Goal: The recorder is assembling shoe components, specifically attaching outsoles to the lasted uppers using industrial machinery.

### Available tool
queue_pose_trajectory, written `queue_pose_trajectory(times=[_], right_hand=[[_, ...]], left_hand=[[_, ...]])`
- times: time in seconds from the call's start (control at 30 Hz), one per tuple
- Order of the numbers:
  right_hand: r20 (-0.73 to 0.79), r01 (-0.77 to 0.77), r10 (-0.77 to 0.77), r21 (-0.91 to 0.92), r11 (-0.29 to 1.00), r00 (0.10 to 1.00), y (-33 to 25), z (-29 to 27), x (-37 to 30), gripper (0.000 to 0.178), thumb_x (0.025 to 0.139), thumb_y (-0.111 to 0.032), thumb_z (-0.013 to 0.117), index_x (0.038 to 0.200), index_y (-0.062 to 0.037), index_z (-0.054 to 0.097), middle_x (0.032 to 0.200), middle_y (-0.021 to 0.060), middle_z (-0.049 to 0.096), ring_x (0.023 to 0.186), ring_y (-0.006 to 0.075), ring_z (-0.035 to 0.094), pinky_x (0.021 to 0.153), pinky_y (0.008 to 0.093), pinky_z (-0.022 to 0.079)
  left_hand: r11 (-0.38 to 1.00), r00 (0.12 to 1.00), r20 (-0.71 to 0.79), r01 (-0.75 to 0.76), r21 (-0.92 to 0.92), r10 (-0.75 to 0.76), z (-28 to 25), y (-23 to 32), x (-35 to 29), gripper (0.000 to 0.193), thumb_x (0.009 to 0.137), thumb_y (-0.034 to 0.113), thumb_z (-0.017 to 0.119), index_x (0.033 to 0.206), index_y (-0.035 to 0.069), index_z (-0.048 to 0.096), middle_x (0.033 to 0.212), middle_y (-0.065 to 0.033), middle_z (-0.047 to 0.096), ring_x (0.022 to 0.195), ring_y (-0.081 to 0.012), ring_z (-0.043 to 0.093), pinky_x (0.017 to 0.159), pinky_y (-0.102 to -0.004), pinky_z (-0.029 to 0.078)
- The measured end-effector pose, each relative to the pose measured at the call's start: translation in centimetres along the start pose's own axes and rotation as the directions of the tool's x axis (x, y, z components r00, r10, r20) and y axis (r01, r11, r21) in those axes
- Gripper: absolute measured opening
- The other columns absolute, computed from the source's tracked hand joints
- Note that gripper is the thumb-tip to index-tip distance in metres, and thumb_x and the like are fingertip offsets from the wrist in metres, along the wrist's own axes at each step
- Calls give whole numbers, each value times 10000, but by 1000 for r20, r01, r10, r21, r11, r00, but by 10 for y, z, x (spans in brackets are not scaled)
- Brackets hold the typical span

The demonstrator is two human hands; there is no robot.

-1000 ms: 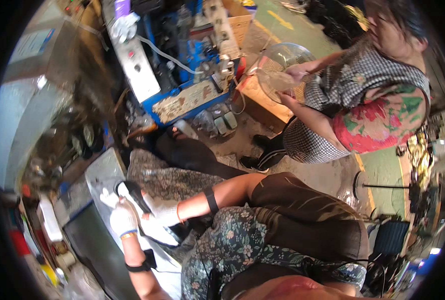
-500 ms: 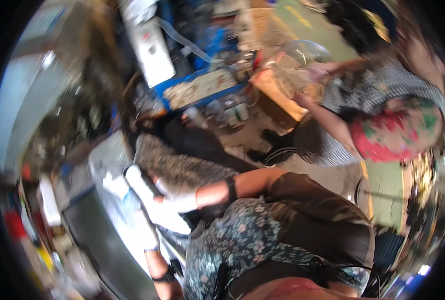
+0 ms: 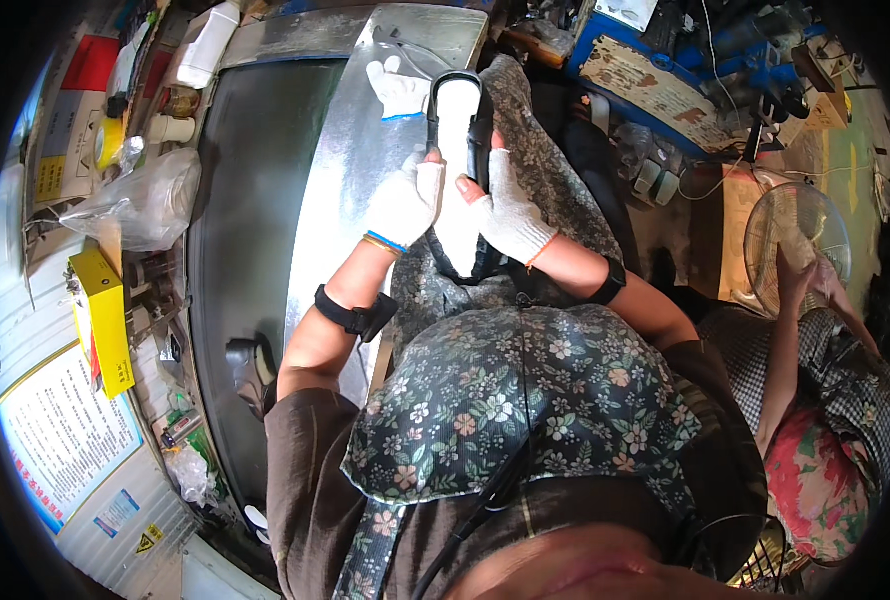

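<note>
Both my hands wear white gloves and hold a long white part with a black rubber rim [image 3: 458,115]. My left hand [image 3: 402,204] grips its left edge. My right hand [image 3: 506,205] grips the right edge, thumb on the white face. The part lies lengthwise over a patterned cloth [image 3: 542,175] on my lap, beside a shiny metal sheet [image 3: 350,165]. A loose white glove [image 3: 397,88] lies on that sheet just beyond the part's far end.
A dark metal worktop [image 3: 240,200] runs along my left, with a yellow box [image 3: 103,315], a clear plastic bag [image 3: 140,205] and a white bottle [image 3: 205,45]. At right another person [image 3: 825,400] holds a wire fan guard [image 3: 790,240]. A blue machine [image 3: 655,70] stands behind.
The view has swung sharply, so the worktop now fills the upper left. Both my hands have come together on the white part, which earlier only my right hand held.
</note>
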State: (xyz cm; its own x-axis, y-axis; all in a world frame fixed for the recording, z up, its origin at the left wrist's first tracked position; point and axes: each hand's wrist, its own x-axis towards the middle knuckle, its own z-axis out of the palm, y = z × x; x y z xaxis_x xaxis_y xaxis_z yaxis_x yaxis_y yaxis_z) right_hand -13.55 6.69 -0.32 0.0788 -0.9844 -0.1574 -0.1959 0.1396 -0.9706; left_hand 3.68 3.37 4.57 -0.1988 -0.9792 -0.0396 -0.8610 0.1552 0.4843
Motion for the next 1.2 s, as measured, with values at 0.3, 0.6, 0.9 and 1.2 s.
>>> queue_pose_trajectory(times=[0.3,0.6,0.9,1.2], right_hand=[[158,-25,22,22,999,987,-7,-17,-1,919,998,-397,569,1592,7,-5,1578,285,264,1435,348,348,1169,387,283],[32,-48,43,173,984,999,-4,-8,-2,769,1030,-316,539,1609,-140,64,1446,202,433,1291,280,462,1087,359,379],[163,-22,-40,359,933,986,-40,-36,2,745,1025,-342,580,1578,4,219,1586,194,332,1444,243,339,1171,321,283],[190,121,-124,28,992,974,-82,-107,-32,800,857,-109,741,1551,-51,348,1420,129,518,1211,195,558,1027,323,447]], left_hand=[[964,976,49,-215,154,210,11,-22,75,395,1024,269,427,1293,26,583,927,-337,662,988,-580,609,955,-628,429],[742,873,137,-473,475,469,-4,9,74,403,1017,294,450,1018,-7,718,912,-312,695,1065,-550,607,1076,-717,257],[-117,933,355,348,-930,-49,17,-5,17,739,1021,670,314,1408,71,506,1303,-139,609,1176,-271,597,1046,-409,471],[-210,980,113,77,-975,-164,9,77,19,553,1024,428,512,1476,119,435,1430,-41,505,1340,-222,458,1156,-396,342]])
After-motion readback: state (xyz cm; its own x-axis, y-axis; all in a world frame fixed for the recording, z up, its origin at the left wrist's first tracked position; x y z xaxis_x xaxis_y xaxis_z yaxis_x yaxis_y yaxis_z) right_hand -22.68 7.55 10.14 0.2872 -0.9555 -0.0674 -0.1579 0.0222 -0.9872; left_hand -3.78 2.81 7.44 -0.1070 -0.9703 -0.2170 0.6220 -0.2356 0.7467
